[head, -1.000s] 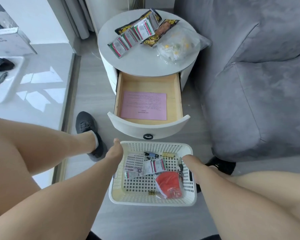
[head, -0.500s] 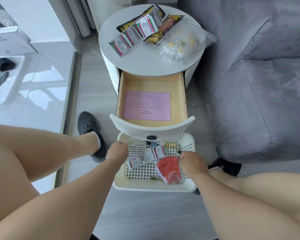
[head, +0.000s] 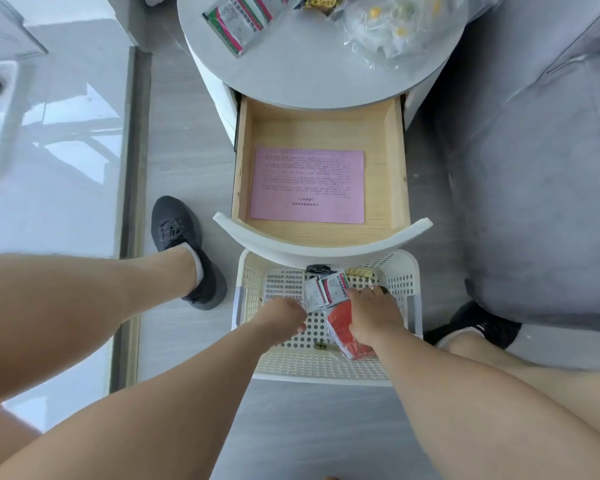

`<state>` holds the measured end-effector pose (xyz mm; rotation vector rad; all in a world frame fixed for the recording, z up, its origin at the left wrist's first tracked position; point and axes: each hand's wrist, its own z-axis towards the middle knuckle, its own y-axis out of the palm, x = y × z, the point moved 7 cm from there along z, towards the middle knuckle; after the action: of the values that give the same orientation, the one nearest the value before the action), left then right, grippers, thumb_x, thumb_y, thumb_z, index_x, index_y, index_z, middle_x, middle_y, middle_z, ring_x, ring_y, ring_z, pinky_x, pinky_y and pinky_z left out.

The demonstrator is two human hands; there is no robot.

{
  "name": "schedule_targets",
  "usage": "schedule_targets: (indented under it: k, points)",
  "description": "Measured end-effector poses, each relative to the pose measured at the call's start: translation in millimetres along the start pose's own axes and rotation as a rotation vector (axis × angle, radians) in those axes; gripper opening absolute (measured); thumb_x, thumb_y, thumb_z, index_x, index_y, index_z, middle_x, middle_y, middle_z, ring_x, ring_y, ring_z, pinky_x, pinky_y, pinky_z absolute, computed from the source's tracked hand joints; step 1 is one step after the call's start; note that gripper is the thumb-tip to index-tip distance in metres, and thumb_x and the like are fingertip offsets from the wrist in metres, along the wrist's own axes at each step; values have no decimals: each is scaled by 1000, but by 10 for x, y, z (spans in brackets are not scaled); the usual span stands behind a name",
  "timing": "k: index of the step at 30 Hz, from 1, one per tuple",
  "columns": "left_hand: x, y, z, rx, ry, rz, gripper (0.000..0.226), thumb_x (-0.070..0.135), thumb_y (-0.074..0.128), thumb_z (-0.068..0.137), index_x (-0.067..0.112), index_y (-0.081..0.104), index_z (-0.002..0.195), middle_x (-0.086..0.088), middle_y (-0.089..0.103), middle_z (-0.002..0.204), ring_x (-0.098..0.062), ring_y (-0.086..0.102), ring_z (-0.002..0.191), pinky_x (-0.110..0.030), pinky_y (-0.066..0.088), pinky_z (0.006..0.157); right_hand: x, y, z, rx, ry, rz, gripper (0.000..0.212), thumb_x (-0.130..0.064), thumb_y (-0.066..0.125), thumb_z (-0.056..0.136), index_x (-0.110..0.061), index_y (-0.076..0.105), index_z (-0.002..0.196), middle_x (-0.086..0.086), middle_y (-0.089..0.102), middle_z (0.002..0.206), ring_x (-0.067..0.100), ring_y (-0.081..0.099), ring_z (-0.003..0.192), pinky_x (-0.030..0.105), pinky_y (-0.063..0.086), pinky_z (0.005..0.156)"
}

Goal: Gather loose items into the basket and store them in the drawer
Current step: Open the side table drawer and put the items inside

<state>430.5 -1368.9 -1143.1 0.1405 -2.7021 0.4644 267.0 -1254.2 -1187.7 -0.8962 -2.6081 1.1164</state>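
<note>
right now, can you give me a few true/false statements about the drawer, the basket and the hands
1. The drawer stands open. True.
2. The drawer holds nothing at all. False: a pink sheet of paper lies flat on its bottom.
3. Both hands are inside the basket. True: the left hand and the right hand reach down among its contents.
4. The basket sits on the round table. False: it is on the floor, in front of and partly under the drawer front.
5. A red packet lies in the basket under the right hand. True.
</note>
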Motion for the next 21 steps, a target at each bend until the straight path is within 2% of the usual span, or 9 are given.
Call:
schedule_targets:
  k: [2, 5, 6, 8, 10, 12, 15, 19, 21]
  points:
    - [-53, -10, 49, 4, -26, -26, 24, 18, 53, 105, 9, 71, 117, -6, 76, 110, -27, 73, 98, -45, 61, 89, 1, 0, 6, 42, -37, -98, 59, -9, 67, 90, -20, 51, 146, 5, 61, 134, 29, 50, 132, 49, 40, 116]
    - [-75, -54, 163, 60, 18, 54, 28, 15, 57, 100, 17, 70, 125, -2, 71, 128, -20, 73, 99, -28, 61, 69, -20, 30, -65, 115, -98, 7, 11, -16, 61, 96, -25, 67, 100, -8, 64, 96, 19, 58, 104, 44, 52, 103]
    - [-63, -50, 160, 57, 32, 68, 34, 16, 61, 98, 21, 66, 132, 1, 68, 134, -17, 73, 98, -25, 58, 66, -38, 26, -82, 115, -104, 96, 14, -21, 60, 97, -27, 64, 85, -11, 62, 92, 18, 59, 103, 43, 54, 100]
    - [-16, 39, 144, -1, 78, 88, 51, 23, 71, 95, 25, 56, 144, 1, 62, 143, -18, 68, 112, -30, 59, 84, -130, -18, -78, 121, -124, 235, 25, -27, 58, 97, -28, 56, 71, -9, 59, 96, 19, 56, 108, 41, 54, 99]
    - [40, 172, 108, -57, 114, 144, 65, 30, 76, 91, 25, 48, 149, 0, 59, 145, -22, 62, 122, -37, 54, 99, -314, -108, -43, 89, -143, 308, 21, -27, 57, 97, -26, 60, 75, -7, 60, 100, 18, 55, 106, 38, 52, 96]
    - [79, 230, 69, -26, 105, 241, 56, 29, 70, 92, 23, 49, 144, -3, 67, 130, -22, 65, 105, -35, 55, 84, -525, -148, 41, -5, -149, 494, 17, -25, 61, 97, -26, 69, 82, -9, 68, 95, 13, 64, 94, 37, 56, 90]
    - [-30, 62, 70, 163, 11, 289, 18, 25, 49, 99, 24, 60, 114, 0, 71, 99, -19, 66, 81, -39, 60, 75, -608, -173, 195, -61, 35, 903, 23, -20, 59, 99, -20, 77, 85, 0, 76, 93, 18, 72, 88, 40, 62, 81]
    - [-287, -442, -101, 469, -152, 89, 15, 31, 43, 97, 23, 55, 99, 2, 63, 84, -22, 64, 79, -37, 55, 71, -541, 69, 354, -148, 366, 1119, 29, -16, 49, 106, -5, 69, 123, 17, 71, 122, 28, 73, 100, 44, 65, 83]
    - [-299, -584, -160, 542, -145, 117, 16, 36, 42, 97, 23, 51, 98, 1, 62, 84, -23, 64, 77, -39, 56, 71, -638, 212, 331, -217, 453, 1142, 29, -11, 51, 104, -3, 62, 130, 16, 67, 126, 27, 72, 94, 40, 67, 72]
